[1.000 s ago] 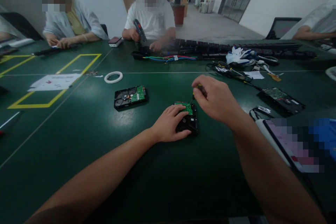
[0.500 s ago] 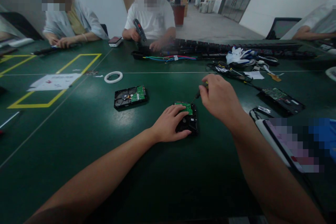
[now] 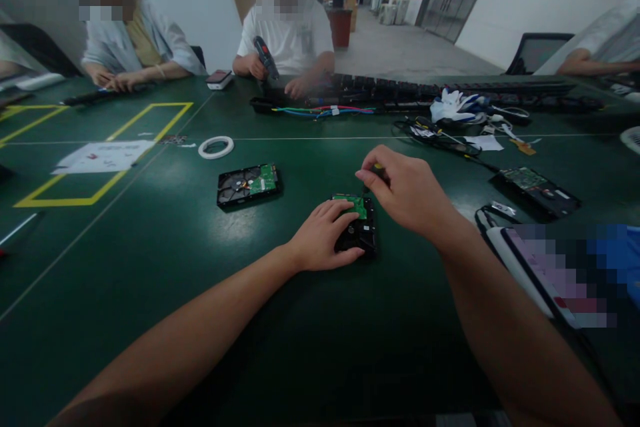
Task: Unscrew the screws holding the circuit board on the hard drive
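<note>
A hard drive (image 3: 369,237) lies on the green table in front of me, its green circuit board (image 3: 359,204) facing up. My left hand (image 3: 327,233) rests over its left side and holds it down, fingers across the board and thumb towards the near edge. In my right hand (image 3: 403,190) is a screwdriver (image 3: 381,172) with a dark and yellow handle, pinched between thumb and fingers. Its shaft points down at the far right corner of the drive; my fingers partly cover it, and whether the tip sits in a screw I cannot tell.
A second hard drive (image 3: 247,185) lies to the left, a third (image 3: 537,192) to the right. Beyond are a white tape roll (image 3: 216,147), cables, and white gloves (image 3: 455,107). A phone (image 3: 545,273) lies at right. Across the table a person holds a power screwdriver (image 3: 266,57).
My right hand has moved left and turned, bringing the screwdriver more upright over the drive's far corner. My left hand and the drive have stayed in place.
</note>
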A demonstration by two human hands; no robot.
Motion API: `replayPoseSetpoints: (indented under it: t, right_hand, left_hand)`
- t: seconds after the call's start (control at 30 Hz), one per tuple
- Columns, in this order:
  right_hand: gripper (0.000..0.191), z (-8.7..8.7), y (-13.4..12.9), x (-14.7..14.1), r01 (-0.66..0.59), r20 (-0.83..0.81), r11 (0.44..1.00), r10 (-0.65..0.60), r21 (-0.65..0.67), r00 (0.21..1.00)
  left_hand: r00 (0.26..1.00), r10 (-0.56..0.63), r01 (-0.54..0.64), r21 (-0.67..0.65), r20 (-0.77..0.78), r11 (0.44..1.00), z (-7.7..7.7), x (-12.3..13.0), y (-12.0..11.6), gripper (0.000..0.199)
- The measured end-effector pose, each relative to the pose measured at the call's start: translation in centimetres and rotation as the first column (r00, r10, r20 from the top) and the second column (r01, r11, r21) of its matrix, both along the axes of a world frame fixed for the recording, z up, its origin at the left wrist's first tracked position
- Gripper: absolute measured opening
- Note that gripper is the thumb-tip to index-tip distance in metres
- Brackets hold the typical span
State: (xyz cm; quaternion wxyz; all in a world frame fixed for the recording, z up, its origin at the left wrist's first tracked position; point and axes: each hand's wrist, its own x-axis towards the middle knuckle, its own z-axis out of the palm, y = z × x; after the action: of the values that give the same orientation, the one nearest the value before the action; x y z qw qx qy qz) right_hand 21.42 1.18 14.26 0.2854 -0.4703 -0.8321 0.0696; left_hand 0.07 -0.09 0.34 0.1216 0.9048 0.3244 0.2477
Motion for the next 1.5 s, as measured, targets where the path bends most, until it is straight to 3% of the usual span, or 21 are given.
replayPoseSetpoints:
  t: [0.23,0.4,0.67,1.03,1.2,1.5]
  right_hand:
    - [0.015,-0.5,0.2,-0.2,0.013,0.000,1.000,-0.013,-0.021,1.000]
    - [0.019,-0.6,0.4,-0.1,0.010,0.022,0.998,-0.011,0.068,1.000]
    - [0.025,-0.3,0.2,0.0,-0.135,0.006,0.991,0.135,0.007,0.991]
    - [0.014,-0.2,0.5,0.3,-0.062,-0.030,0.998,0.061,-0.034,0.998]
    - [0.021,-0.1,0.4,0.4,-0.023,0.024,0.999,0.023,-0.031,0.999]
    - [0.028,0.1,0.2,0.8,-0.108,0.062,0.994,0.108,-0.015,0.992]
  left_hand:
    - [1.000,-0.002,0.002,0.002,0.001,1.000,0.0,0.1,0.0,0.073]
    - [1.000,0.000,0.000,0.009,-0.002,1.000,0.0,0.1,0.0,0.073]
    - [1.000,0.002,-0.002,0.005,-0.007,1.000,0.1,0.1,0.0,0.073]
    - [1.000,-0.008,0.008,0.023,0.008,1.000,-0.1,0.0,0.0,0.073]
    - [1.000,-0.008,0.008,0.004,0.015,1.000,-0.1,0.0,0.0,0.073]
    - [1.000,-0.007,0.007,0.013,0.008,1.000,-0.1,0.0,0.1,0.073]
